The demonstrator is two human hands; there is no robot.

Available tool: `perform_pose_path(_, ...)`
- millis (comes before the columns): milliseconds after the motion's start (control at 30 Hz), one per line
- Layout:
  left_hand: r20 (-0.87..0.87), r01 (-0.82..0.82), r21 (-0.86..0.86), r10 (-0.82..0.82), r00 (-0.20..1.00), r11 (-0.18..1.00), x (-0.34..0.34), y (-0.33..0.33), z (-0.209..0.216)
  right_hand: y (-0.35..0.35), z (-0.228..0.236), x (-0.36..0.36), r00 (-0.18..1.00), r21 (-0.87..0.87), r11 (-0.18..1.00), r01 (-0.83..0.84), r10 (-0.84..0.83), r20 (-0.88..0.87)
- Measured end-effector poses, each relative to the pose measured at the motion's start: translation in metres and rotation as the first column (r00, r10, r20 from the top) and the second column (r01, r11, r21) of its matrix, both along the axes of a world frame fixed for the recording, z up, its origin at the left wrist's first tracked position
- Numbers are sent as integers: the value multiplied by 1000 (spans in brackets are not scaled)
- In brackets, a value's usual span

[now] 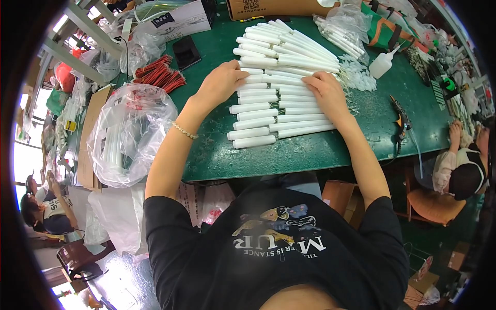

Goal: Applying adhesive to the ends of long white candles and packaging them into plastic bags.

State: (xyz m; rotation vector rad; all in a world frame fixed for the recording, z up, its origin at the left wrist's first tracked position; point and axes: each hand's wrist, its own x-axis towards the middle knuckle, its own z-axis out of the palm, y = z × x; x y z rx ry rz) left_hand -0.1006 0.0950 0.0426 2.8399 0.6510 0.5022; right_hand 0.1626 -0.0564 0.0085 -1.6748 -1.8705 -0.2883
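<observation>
Left hand (pixel 221 82) lies flat, fingers pressed together, on the left edge of the rows of white tubes (pixel 279 82); no grip closes around any tube. Right hand (pixel 326 90) rests palm down on the right side of the same rows, fingers lightly spread, likewise grasping nothing. The tubes lie side by side in two columns at the middle of the green counter (pixel 310 150).

Containers: a large clear plastic bag (pixel 126 134) at the counter's left edge holds further white tubes (count cannot be told). A smaller clear bag (pixel 343 31) at upper right holds thin white rods. A white squeeze bottle (pixel 383 63) stands near it; contents not visible. Red wires (pixel 160 75) lie loose beside a black phone (pixel 186 51).
</observation>
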Motion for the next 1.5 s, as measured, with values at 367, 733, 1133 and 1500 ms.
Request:
perform_pose_path(367, 48, 63, 176, -73, 996, 982, -7, -4, -26, -3, 6, -5, 997, -68, 997, -36, 41, 64)
perform_pose_path(733, 159, -43, 10, 41, 986, 999, 15, -14, -34, 0, 0, -17, 978, 12, 987, 160, -161, 134)
perform_pose_path(1133, 167, -35, -13, 37, 985, 999, 17, -9, -36, 8, -4, -16, 976, 0, 982, 186, -185, 111)
perform_pose_path(1500, 177, -11, 0, 11, 984, 1000, 17, -11, -37, 22, -25, -3, 982, 46, 988, 147, -151, 112)
